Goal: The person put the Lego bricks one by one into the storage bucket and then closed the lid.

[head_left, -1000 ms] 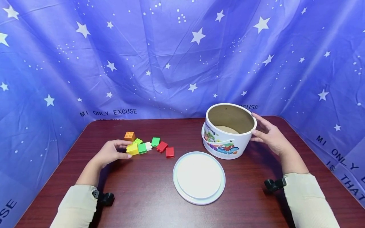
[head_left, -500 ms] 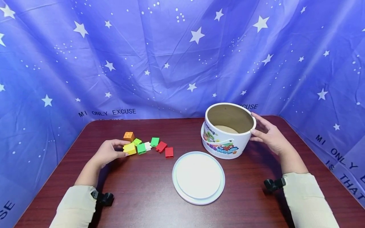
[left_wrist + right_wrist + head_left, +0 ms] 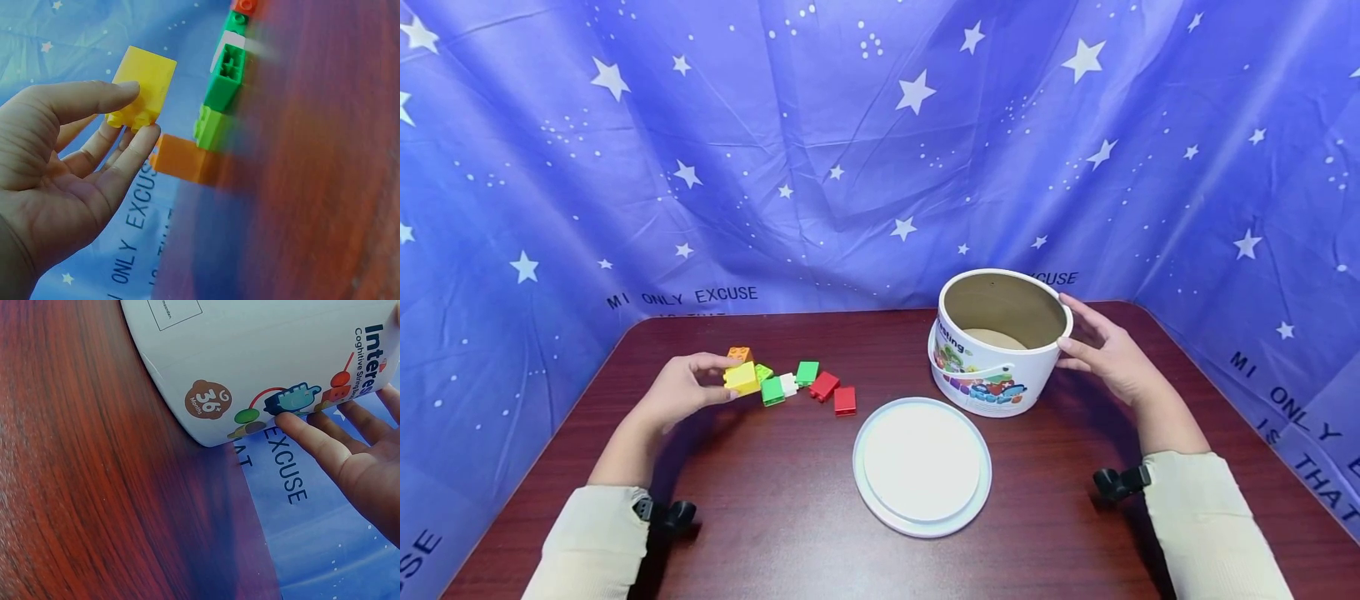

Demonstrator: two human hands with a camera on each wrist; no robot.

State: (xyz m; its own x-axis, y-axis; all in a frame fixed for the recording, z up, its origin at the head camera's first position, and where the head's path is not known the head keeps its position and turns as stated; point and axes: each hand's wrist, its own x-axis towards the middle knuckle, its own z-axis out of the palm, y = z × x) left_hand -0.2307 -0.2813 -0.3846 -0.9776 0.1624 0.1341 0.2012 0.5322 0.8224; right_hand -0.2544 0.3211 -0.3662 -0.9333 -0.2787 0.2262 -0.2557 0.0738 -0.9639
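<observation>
Between thumb and fingertips my left hand point(image 3: 681, 387) pinches a yellow toy brick point(image 3: 742, 378). The left wrist view shows its studs point(image 3: 128, 120) turned toward the palm. Behind it is an orange brick point(image 3: 740, 355), partly covered in the head view. A lime brick point(image 3: 763, 372) and a green brick point(image 3: 772, 391) are close by. On the right, my right hand point(image 3: 1108, 354) touches the side and rim of a white toy bucket point(image 3: 992, 383) with fairly straight, spread fingers point(image 3: 315, 437). The bucket stands uncovered, its handle hanging down the front.
A round white lid point(image 3: 922, 467) lies in front of the bucket on the dark red wooden table point(image 3: 760, 508). A white brick point(image 3: 788, 384), another green brick point(image 3: 807, 372) and two red bricks point(image 3: 845, 401) extend rightward. Blue starry cloth point(image 3: 850, 150) surrounds the table's back and sides.
My left hand has drawn the yellow brick slightly left from the green one, then raised it, so it now overlaps the orange brick in the head view. My right hand stays at the bucket.
</observation>
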